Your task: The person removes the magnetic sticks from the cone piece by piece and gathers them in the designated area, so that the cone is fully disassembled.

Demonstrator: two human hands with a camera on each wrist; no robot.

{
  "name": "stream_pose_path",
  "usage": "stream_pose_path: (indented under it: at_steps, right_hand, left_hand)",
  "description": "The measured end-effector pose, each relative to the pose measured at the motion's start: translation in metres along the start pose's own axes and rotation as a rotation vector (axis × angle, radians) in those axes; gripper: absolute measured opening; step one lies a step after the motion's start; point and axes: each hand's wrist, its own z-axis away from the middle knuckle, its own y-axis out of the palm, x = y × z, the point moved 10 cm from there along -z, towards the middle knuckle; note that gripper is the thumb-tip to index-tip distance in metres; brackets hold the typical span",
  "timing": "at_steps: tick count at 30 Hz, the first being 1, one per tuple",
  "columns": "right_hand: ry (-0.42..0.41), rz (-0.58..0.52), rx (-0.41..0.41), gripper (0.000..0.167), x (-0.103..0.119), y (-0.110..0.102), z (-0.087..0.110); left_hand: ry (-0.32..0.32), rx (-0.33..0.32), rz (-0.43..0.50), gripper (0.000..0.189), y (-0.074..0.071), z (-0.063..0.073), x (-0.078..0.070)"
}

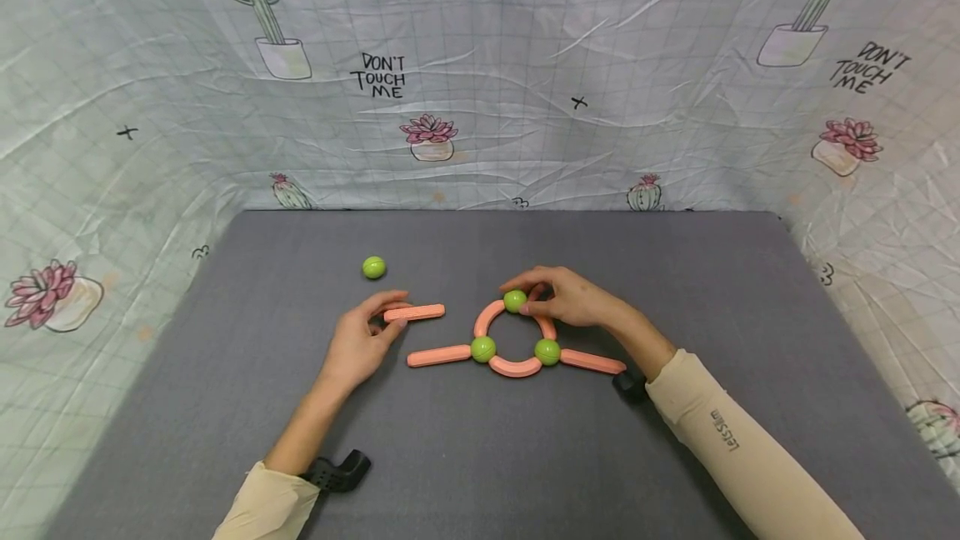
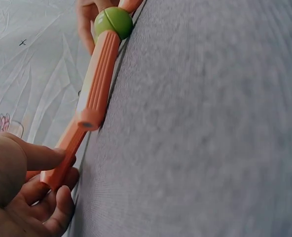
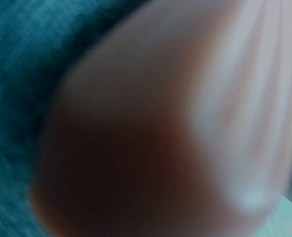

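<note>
A ring of curved salmon-pink rods (image 1: 516, 368) joined by green balls (image 1: 483, 349) lies on the grey table. One straight rod (image 1: 439, 356) sticks out to its left and another straight rod (image 1: 592, 362) to its right. My right hand (image 1: 573, 298) pinches the green ball (image 1: 515, 301) at the ring's far side between thumb and fingers. Left of the ring, my left hand (image 1: 360, 344) grips a loose straight rod (image 1: 415, 312) by its left end, thumb across it. In the right wrist view a blurred rod end (image 3: 185, 123) fills most of the picture.
A single green ball (image 1: 373, 267) sits on the table (image 1: 480, 457) beyond the left hand. Behind the table and at both sides hangs a patterned cloth (image 1: 510, 140). A black wrist camera (image 1: 341, 471) is on the left wrist; the right one (image 1: 630, 386) is close to the right-hand rod's tip.
</note>
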Motion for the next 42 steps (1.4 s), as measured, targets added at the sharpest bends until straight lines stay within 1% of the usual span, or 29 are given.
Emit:
stream_pose_path:
  at_steps: [2, 5, 12, 19, 25, 30, 32, 36, 39, 42]
  right_hand:
    - [0.004, -0.004, 0.002, 0.040, -0.001, 0.000, 0.000]
    - [0.003, -0.008, 0.002, 0.039, -0.002, 0.000, 0.000]
    - [0.010, -0.009, 0.001, 0.039, -0.003, 0.000, 0.001]
    - [0.040, -0.010, 0.005, 0.040, -0.008, 0.001, 0.001]
    - [0.032, -0.022, 0.000, 0.040, -0.008, -0.001, 0.000]
    - [0.029, -0.023, 0.000, 0.040, -0.009, -0.002, 0.000]
    - [0.030, -0.025, -0.001, 0.040, -0.009, -0.002, 0.000]
    - [0.026, -0.027, -0.004, 0.040, -0.008, -0.002, 0.000]
    - [0.024, -0.031, -0.005, 0.040, -0.007, -0.002, 0.000]
    - [0.024, -0.034, -0.004, 0.040, -0.007, -0.002, 0.001]
  left_hand:
    - [-0.015, -0.005, 0.004, 0.038, -0.003, 0.001, 0.003]
    - [-0.016, -0.010, 0.005, 0.036, -0.006, 0.001, 0.005]
    - [0.018, -0.007, -0.035, 0.038, -0.012, -0.001, 0.012]
    - [0.034, -0.002, -0.035, 0.041, -0.022, -0.006, 0.022]
    - [0.048, 0.012, -0.074, 0.040, -0.029, -0.011, 0.025]
    - [0.087, 0.015, -0.122, 0.040, -0.031, -0.013, 0.024]
    - [0.094, 0.008, -0.139, 0.040, -0.032, -0.012, 0.024]
    - [0.084, -0.029, -0.163, 0.038, -0.037, -0.011, 0.026]
    - [0.071, -0.058, -0.182, 0.033, -0.042, -0.011, 0.029]
    - [0.073, -0.065, -0.189, 0.026, -0.044, -0.010, 0.030]
